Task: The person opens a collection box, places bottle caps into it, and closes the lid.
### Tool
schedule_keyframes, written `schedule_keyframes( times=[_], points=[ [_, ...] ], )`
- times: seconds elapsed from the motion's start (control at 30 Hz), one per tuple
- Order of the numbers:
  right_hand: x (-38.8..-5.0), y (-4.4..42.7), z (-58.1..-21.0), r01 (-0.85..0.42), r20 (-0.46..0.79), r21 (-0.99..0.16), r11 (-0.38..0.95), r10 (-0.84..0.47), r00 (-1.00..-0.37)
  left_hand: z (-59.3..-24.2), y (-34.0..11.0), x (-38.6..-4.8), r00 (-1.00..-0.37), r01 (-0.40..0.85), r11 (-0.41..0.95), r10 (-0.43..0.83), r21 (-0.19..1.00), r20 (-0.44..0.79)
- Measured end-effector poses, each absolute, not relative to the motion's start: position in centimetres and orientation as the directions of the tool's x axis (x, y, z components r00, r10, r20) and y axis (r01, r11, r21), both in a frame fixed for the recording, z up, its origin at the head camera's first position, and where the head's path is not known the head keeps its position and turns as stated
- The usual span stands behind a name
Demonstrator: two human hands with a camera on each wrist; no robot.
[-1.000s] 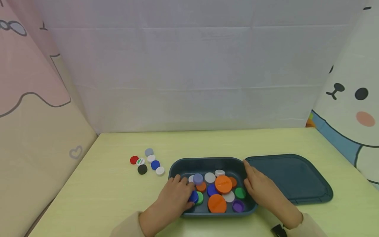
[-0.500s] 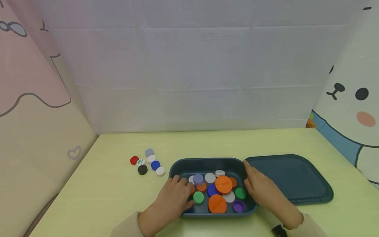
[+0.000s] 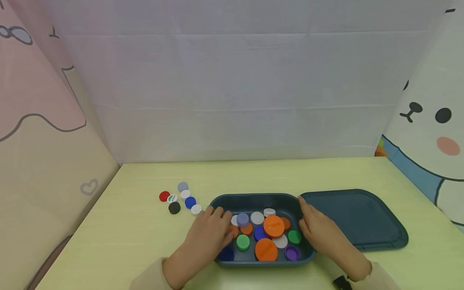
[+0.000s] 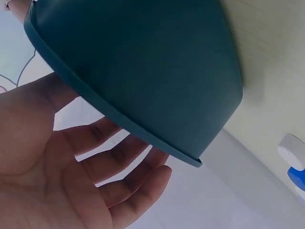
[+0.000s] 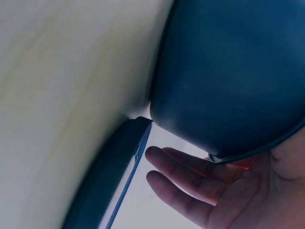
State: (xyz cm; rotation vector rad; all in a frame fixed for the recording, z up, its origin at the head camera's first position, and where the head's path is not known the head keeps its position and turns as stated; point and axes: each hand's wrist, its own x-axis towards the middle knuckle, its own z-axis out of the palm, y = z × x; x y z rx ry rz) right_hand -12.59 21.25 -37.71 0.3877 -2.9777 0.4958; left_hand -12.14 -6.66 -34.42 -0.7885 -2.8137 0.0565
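A dark teal box (image 3: 268, 264) full of loose bottle caps stands between both hands in the head view. My left hand (image 3: 206, 233) hangs over its left rim, fingertips inside; no cap shows in its grasp. Under that hand, a dark blue cap (image 3: 226, 253) lies in the near left corner, beside a light green cap (image 3: 243, 242). In the left wrist view, the fingers (image 4: 128, 191) reach up to the box rim. My right hand (image 3: 322, 231) rests on the right rim with its fingers extended. Large orange caps (image 3: 266, 249) lie mid-box, with a purple cap (image 3: 291, 253) at the near right.
A matching dark lid (image 3: 357, 217) lies on the table just right of the box. Left of the box, several small caps sit loosely grouped, among them a red cap (image 3: 164, 196), a black cap (image 3: 174, 208) and a blue cap (image 3: 190, 202). A white curtain (image 3: 239, 80) hangs behind.
My left hand has shifted left and slightly away from me. The blue cap, first seen by the thumb, then hidden, now shows in the near left corner. The right hand stays put.
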Motion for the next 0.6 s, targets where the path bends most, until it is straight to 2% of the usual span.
schedule_keyframes(
  times=[0.6],
  points=[
    [-12.6,21.2,-37.7,-0.270,0.146,-0.304,0.914,-0.235,-0.961,-33.8,-9.1,-13.4,-0.845,0.409,0.912,0.396,-0.044,0.358]
  ],
)
